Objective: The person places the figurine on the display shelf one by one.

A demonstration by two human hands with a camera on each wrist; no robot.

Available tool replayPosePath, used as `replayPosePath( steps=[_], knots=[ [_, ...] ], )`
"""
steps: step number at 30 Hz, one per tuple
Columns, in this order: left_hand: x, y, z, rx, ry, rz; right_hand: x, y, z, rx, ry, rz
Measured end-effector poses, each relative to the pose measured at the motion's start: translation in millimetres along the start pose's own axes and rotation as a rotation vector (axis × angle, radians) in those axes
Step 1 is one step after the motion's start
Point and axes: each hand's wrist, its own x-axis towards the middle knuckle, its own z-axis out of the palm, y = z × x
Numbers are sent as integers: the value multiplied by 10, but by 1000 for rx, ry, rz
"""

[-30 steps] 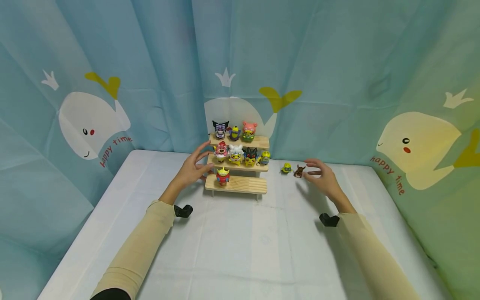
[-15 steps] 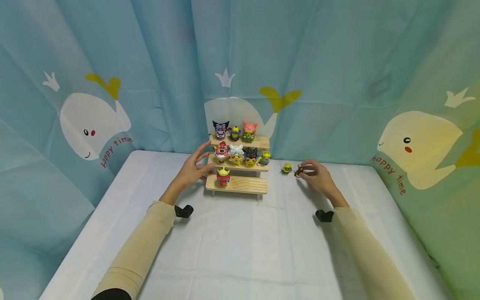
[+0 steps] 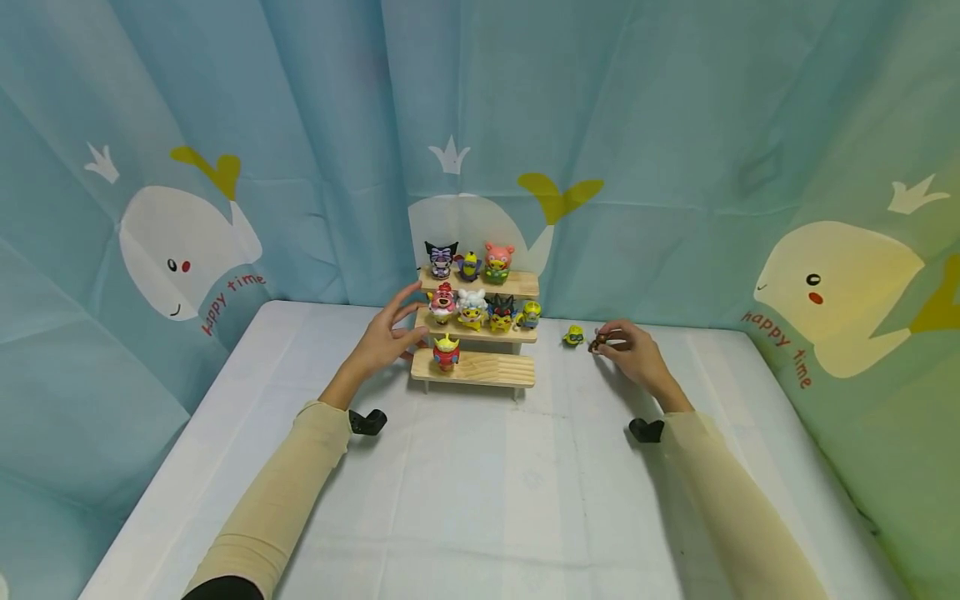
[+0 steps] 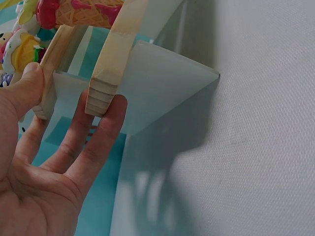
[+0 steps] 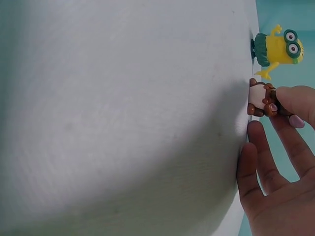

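A three-tier wooden display stand [image 3: 480, 369] holds several small figurines. My left hand [image 3: 382, 342] is at its left end; in the left wrist view the thumb [image 4: 30, 81] presses on one board's end while other fingers reach behind and touch the nearer board's end [image 4: 102, 93]. To the right of the stand, my right hand [image 3: 636, 357] pinches a brown figurine [image 5: 260, 97] with a pale belly and pinkish ears between thumb and index finger. Its feet are right at the tabletop. Beside it stands a yellow one-piece Minion figurine [image 5: 280, 47] with green goggles and skirt.
On the bottom board stands a green-headed figurine in red [image 3: 446, 354]. The upper boards carry a pink figurine [image 3: 498, 263], a Minion [image 3: 529, 315] and several others. Behind the white table [image 3: 480, 500] hangs a blue-green curtain [image 3: 660, 125] with whale prints.
My right hand has moved slightly left and closed its thumb and index finger on the brown figurine. The left hand has stayed at the display stand.
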Motion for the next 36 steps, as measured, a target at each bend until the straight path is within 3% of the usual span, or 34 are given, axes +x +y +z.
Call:
replayPosePath(
  steps=[19,29,36],
  knots=[
    [-17,17,10,4,7,11,9,40,32,-9,27,25],
    [-14,0,5,-18,-7,15,-34,-65,-53,-51,7,25],
    [-66,163,24,-17,-16,0,-98,-230,-221,25,-33,24]
  ],
)
